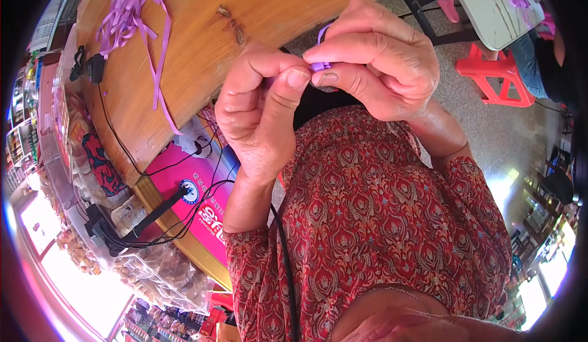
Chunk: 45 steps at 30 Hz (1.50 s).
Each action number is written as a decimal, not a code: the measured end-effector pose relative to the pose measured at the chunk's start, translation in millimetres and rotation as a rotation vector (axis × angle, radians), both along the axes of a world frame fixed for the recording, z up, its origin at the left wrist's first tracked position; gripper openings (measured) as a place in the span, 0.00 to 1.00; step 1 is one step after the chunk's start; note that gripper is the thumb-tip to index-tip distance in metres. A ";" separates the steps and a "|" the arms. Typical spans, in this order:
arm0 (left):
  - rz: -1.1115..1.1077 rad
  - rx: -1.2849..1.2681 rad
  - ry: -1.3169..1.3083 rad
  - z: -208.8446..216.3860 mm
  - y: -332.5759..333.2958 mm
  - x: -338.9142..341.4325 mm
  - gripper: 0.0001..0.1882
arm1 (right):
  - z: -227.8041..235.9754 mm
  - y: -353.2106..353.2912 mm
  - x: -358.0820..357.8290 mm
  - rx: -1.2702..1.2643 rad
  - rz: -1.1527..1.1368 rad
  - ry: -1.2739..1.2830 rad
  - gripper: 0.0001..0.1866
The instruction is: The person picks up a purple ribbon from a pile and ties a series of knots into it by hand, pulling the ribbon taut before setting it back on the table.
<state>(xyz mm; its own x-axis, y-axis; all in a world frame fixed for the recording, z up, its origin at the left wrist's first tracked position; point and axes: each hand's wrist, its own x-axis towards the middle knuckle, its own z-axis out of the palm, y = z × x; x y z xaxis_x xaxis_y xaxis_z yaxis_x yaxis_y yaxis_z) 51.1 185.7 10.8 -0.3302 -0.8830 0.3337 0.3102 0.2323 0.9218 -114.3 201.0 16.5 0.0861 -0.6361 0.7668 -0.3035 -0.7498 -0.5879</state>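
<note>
Close together above the near table edge, both my hands are closed in a pinch. My right hand [383,60] grips a small purple plastic clip [320,67] between thumb and forefinger. A narrow purple strap [322,34] loops up beside its forefinger. My left hand [260,106] has thumb and forefinger pressed together right beside the clip. A bit of purple shows inside its curled fingers, seemingly part of the strap; the fingers hide most of it. A heap of purple straps [131,11] lies at the table's far left, with long ends trailing toward me.
The wooden table [196,41] spans the front. Black cables [116,140] hang over its left edge near a pink printed box [196,189] and clear plastic bags [165,274]. At right stand a red stool [496,75] and a white table [499,17], with a person seated beside them.
</note>
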 end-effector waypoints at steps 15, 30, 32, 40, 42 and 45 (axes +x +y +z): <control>0.071 0.373 0.258 -14.9 -3.8 1.6 0.04 | -16.1 -6.7 3.3 0.473 0.131 -0.333 0.16; 0.126 0.376 0.248 -17.3 -3.3 -4.5 0.07 | -10.5 2.6 3.3 0.555 0.174 -0.441 0.14; 0.114 0.375 0.249 -14.9 -2.1 -8.3 0.07 | -13.1 2.9 5.2 0.515 0.157 -0.366 0.16; 0.063 0.391 0.236 -3.5 4.8 -15.6 0.16 | -3.9 6.3 6.5 0.459 0.047 -0.168 0.20; 0.052 0.344 0.204 -7.9 3.2 -12.5 0.16 | -3.3 6.3 5.9 0.406 0.015 -0.068 0.22; 0.054 0.236 0.139 -13.8 -0.3 -7.8 0.15 | -2.1 6.4 5.6 0.385 0.014 -0.041 0.23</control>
